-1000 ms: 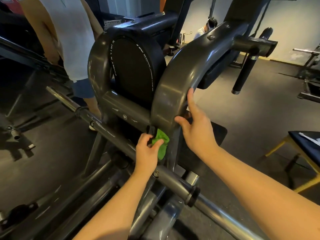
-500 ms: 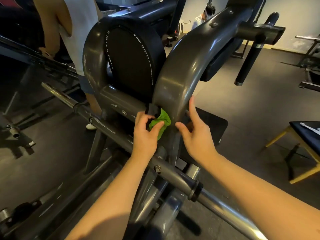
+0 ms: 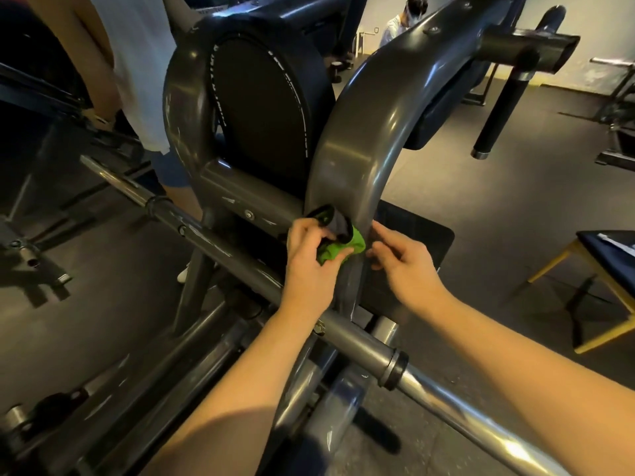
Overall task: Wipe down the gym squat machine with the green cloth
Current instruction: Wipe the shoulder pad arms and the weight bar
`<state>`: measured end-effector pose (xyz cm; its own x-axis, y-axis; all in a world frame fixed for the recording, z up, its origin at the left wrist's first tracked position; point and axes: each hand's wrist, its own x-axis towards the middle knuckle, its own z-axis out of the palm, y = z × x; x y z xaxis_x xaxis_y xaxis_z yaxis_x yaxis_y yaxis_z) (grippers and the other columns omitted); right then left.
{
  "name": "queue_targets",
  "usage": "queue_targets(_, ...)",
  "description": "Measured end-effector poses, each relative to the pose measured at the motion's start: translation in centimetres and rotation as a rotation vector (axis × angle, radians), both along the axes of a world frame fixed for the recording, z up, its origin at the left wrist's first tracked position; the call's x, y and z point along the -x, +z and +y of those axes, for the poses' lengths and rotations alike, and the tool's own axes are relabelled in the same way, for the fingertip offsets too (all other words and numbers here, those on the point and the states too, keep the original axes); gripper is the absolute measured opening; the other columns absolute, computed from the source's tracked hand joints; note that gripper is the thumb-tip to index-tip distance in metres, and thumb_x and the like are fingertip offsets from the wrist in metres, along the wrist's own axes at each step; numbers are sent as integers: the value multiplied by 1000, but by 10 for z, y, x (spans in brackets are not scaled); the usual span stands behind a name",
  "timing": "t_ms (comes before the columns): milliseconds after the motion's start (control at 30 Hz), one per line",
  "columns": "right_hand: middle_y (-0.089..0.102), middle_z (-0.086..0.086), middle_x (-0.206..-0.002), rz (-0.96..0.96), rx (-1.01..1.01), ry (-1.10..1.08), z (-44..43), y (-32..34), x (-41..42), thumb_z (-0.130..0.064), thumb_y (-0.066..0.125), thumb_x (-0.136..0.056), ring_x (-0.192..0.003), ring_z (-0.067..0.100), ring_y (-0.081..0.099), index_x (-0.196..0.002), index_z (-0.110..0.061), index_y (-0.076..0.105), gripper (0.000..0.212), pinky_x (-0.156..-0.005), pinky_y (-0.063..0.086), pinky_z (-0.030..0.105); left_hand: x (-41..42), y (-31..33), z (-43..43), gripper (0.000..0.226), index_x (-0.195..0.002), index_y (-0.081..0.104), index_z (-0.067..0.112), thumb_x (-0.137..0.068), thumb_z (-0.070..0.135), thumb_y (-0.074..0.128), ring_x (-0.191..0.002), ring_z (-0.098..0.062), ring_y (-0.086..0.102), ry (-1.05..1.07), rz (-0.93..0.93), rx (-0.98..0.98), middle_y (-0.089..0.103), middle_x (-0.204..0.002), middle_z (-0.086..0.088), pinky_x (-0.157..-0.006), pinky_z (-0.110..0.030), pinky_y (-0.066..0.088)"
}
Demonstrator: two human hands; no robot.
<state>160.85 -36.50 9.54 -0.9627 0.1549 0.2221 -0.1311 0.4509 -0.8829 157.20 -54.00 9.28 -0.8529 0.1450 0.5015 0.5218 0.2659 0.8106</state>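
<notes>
Up and left of the left hand sits the round black padded cushion (image 3: pixel 261 108), untouched. The left hand (image 3: pixel 311 266) itself is clenched round the bunched bright-green cloth (image 3: pixel 340 250), and it's climbed! A second ago that cloth sat lower, down toward the long grey steel crossbar (image 3: pixel 357 341). Now it's pressed, just past the fingertips, against the foot of the curved dark-grey steel arm (image 3: pixel 364 132) of the squat machine. Just right of the cloth, the right hand (image 3: pixel 403 261) has slid down the arm's edge, its forefinger no longer stretched upward. Thumb and fingertip touch metal, but whether that's a grip or a brace I cannot tell. My read: the arm's base is getting scrubbed, and the long sweep above remains.
</notes>
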Motion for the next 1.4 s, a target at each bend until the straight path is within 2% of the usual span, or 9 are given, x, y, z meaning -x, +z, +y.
queue_targets(167, 58, -10, -123, -17, -29, 15, -1, -12, 0, -2, 53, -100, -111, 10, 60, -152, -32, 43, 61, -102, 52, 45, -2, -61, -1, 39, -116, 65, 14, -82, 4, 81, -115, -12, 58, -23, -129, 31, 52, -116, 0, -104, -28, 49)
queue_targets(233, 55, -13, -124, -10, -19, 1, -4, -16, 0, -1, 54, -99, -111, 10, 60, -154, -33, 40, 65, -102, 52, 46, -6, -81, -1, 35, -112, 65, 10, -82, 4, 82, -109, -4, 59, 4, -242, 41, 53, -112, 1, -101, -31, 50)
queue_targets(333, 53, -13, -122, -18, -7, 9, -7, -18, 0, 2, 52, -97, -111, 11, 59, -155, -34, 37, 70, -102, 52, 45, -13, -91, 4, 34, -112, 65, 8, -82, 10, 83, -107, -7, 59, 52, -316, 82, 55, -110, 2, -101, -41, 50)
queue_targets(533, 54, -8, -129, -69, 36, 39, 3, -8, 0, 16, 41, -92, -109, 9, 59, -152, -27, 44, 74, -94, 53, 28, -14, -46, 24, 25, -98, 63, 10, -83, 15, 82, -105, -17, 59, 96, -56, 85, 51, -107, 5, -93, -39, 55)
queue_targets(767, 54, -5, -132, -81, 48, 76, 8, -8, 2, 18, 41, -90, -113, 10, 59, -152, -26, 45, 76, -99, 50, 25, -1, -73, 23, 27, -96, 59, 9, -81, 4, 82, -94, -24, 58, 110, 94, 174, 47, -105, -1, -85, -43, 56)
queue_targets(1033, 52, -5, -128, -65, 58, 52, 0, -12, -4, 15, 44, -91, -109, 8, 56, -153, -28, 42, 76, -103, 49, 29, -14, -119, 33, 43, -120, 65, 10, -81, 7, 82, -115, -21, 54, 204, -214, 333, 57, -116, -1, -101, -48, 49)
queue_targets(1133, 54, -5, -130, -98, 43, 50, 0, -7, -11, 12, 46, -92, -113, 6, 56, -153, -27, 42, 73, -106, 48, 35, -19, -105, 27, 36, -111, 67, 10, -79, 13, 85, -111, -21, 55, 209, -267, 363, 57, -111, 0, -100, -44, 50)
queue_targets(1267, 55, -3, -138, -143, 12, 88, -1, 3, -17, 7, 50, -95, -122, 7, 55, -155, -27, 37, 70, -111, 44, 31, -20, -64, 10, 26, -87, 59, 13, -81, 14, 84, -88, -7, 55, 185, -253, 253, 48, -96, 8, -83, -17, 44)
queue_targets(1400, 68, -7, -124, -140, -8, 72, -6, 14, -16, -5, 52, -98, -110, 7, 65, -152, -31, 43, 61, -94, 50, 19, -13, -17, -5, 24, -87, 57, 16, -84, 8, 80, -91, -2, 56, 229, -146, 124, 53, -98, 4, -82, -8, 41)
